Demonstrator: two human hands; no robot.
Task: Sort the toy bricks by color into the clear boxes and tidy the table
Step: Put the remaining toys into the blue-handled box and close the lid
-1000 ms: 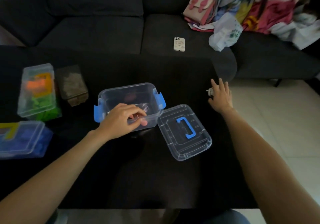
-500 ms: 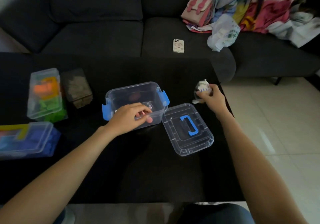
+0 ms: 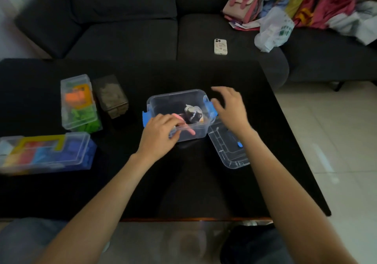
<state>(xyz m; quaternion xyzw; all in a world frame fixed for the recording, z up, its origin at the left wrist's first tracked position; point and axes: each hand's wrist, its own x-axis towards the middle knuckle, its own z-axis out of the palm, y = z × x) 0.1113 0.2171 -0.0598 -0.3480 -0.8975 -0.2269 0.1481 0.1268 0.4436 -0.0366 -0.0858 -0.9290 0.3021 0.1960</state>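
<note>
- Most of the sorting appeared to be done: two lidded clear boxes were seen on the left of the black table, a box of orange and green bricks standing further back and a flat box of blue and red bricks nearer the front edge.
- An open box with blue latches was placed mid-table; a small pale and dark bundle lay inside it (what it was could not be told).
- The box's near rim was gripped by the left hand, fingers curled over the wall.
- The right hand was held just beside the right latch, fingers spread and released, holding nothing.
- The lid lay flat at the box's right, partly under the right forearm; closing the box was judged to be the main step left.
- Open tabletop was left in front and behind, though the lid sat near the right edge.
</note>
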